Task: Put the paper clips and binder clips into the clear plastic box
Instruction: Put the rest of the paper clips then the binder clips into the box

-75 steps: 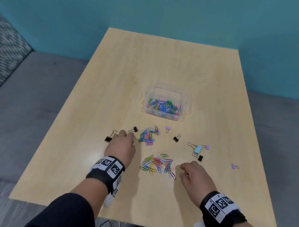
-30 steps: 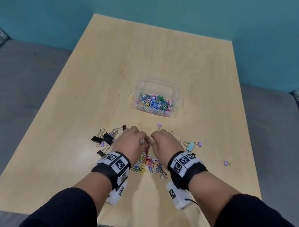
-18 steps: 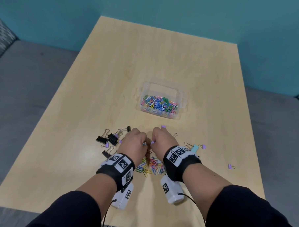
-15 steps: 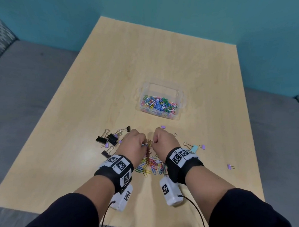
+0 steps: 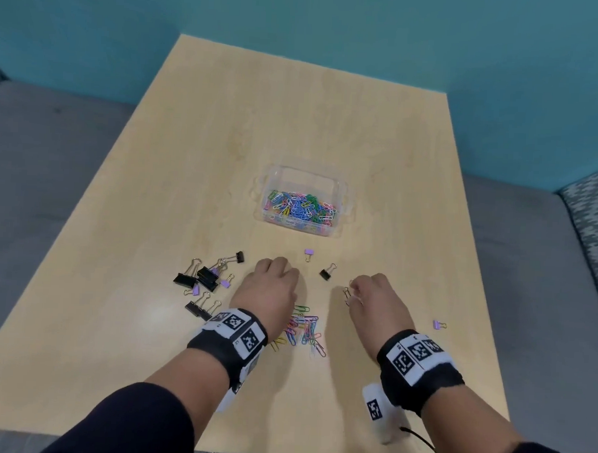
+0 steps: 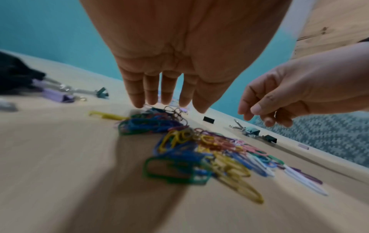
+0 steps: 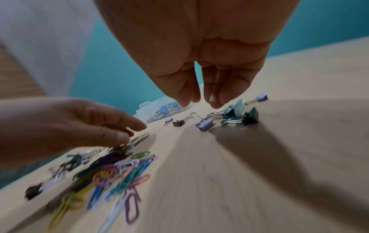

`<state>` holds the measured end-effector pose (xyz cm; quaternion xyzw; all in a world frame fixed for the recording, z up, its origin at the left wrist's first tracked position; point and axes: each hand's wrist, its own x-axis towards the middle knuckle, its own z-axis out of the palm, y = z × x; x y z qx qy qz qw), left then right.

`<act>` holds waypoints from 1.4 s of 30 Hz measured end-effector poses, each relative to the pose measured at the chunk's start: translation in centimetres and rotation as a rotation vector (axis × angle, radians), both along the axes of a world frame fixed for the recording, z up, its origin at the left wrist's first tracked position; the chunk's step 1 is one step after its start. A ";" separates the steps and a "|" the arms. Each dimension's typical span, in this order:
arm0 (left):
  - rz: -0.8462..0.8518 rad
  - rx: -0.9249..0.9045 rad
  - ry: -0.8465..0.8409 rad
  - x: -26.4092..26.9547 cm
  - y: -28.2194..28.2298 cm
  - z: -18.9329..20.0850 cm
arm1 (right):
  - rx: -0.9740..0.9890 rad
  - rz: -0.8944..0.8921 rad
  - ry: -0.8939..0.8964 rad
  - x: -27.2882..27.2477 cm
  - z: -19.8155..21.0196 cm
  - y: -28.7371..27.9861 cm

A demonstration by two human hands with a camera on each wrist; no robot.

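A person's two hands are working over a pale wooden table (image 5: 197,160), each wrist wearing a black band with printed square markers. The left hand (image 5: 269,291) is reaching down with its fingers held straight and close together, the fingertips (image 6: 137,102) touching the far edge of a loose heap of multicoloured plastic-coated paper clips (image 6: 199,151); in the right wrist view its thumb and forefinger look to be closing on a few dark clips there, though blur leaves that uncertain. The right hand (image 5: 376,303) is hovering just off the table to the right of the heap, fingers and thumb drawn down toward one another with a narrow gap between them and nothing gripped, above a small group of light blue, black and purple binder clips (image 7: 235,116). The rectangular clear plastic box (image 5: 342,194) is sitting open further up the table, beyond both hands, with a layer of coloured paper clips (image 5: 300,207) already lying inside. A cluster of black and purple binder clips with silver wire handles (image 5: 202,280) is lying to the left of the left hand. A single small purple binder clip (image 5: 309,253) and a single black binder clip (image 5: 326,272) are resting between the hands and the box, and another purple clip (image 5: 439,324) is lying apart near the table's right edge.
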<state>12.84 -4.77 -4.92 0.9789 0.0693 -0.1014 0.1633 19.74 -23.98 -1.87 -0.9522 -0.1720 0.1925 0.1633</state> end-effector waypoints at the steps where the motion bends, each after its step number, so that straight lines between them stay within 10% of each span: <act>1: 0.016 0.036 0.023 0.0 -0.3 0.3 | 0.026 0.037 -0.033 -0.7 0.1 -0.6; 7: -0.125 0.088 0.033 -3.7 -1.8 -0.4 | -0.015 0.388 0.004 -6.5 -1.1 -1.5; 27: 0.149 -0.030 0.005 -6.0 0.0 -0.4 | -0.087 0.197 0.097 -6.0 -2.0 3.6; 42: 0.197 -0.111 -0.018 -3.5 0.0 -1.7 | -0.102 0.450 -0.049 -4.1 -2.1 6.0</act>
